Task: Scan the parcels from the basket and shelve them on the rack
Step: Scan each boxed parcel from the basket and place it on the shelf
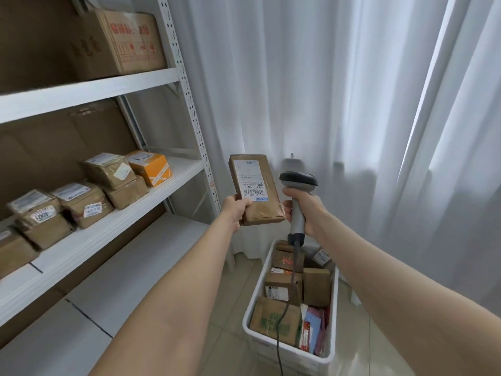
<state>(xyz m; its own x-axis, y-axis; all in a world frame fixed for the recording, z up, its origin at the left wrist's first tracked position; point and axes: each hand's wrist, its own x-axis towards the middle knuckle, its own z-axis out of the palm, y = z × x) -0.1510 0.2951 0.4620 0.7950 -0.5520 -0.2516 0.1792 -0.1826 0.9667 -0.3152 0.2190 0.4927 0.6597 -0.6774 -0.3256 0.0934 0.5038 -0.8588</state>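
Holding a brown parcel (256, 189) upright by its lower left corner, the left hand (235, 210) pinches it with the label and barcode facing the camera. The right hand (306, 210), just beside the parcel's right edge, is curled round the handle of a grey scanner (298, 183). The scanner's head sits level with the label. Its cable (282, 316) hangs down over the white basket (298, 354), which stands on the tiled floor (225, 335) directly below both hands and holds more parcels. The rack (187, 77) stands to the left, its perforated post near the held parcel. Its middle shelf carries stacked brown parcels (81, 202) and an orange box (150, 168). A strip of white shelf shows between that box and the post. A white curtain (325, 90) hangs close behind the hands.
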